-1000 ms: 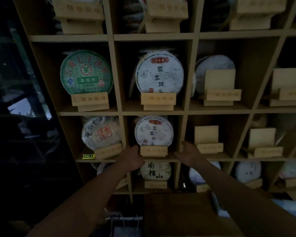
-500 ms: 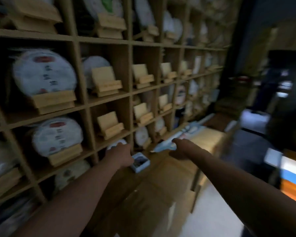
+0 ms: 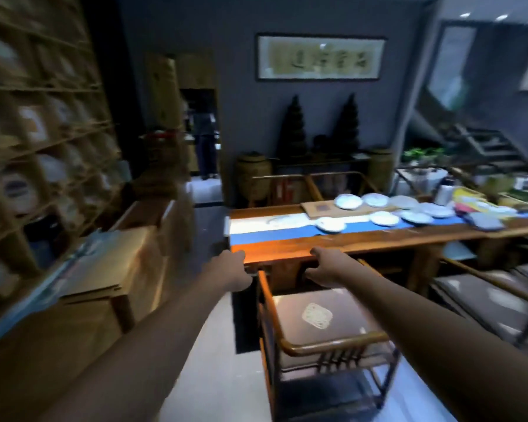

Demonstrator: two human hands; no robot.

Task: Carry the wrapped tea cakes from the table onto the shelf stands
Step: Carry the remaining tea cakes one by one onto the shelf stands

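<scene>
Wrapped tea cakes (image 3: 384,210), round flat discs in white paper, lie in a loose group on the long brown wooden table (image 3: 287,249), toward its far long edge and around the middle of its length. Several of them sit on the blue-and-white cloth runner (image 3: 275,229) that runs along the tabletop; two or three rest on a flat tan board (image 3: 319,208) beside the far edge. None is in a hand.

From the head view both bare forearms reach forward toward the table's near-left corner. The left hand (image 3: 230,274) hangs just off that corner with its fingers curled loosely downward, holding nothing. The right hand (image 3: 325,268) is just in front of the near long edge, fingers loosely bent and slightly apart, thumb out to the left, also holding nothing; whether it touches the edge cannot be told.

A brown wooden armchair with a grey seat cushion (image 3: 320,318) stands below the right hand, against the table. Wooden shelf compartments (image 3: 40,147), blurred, fill the left side, with tan cardboard boxes (image 3: 110,269) stacked in front of them.
</scene>
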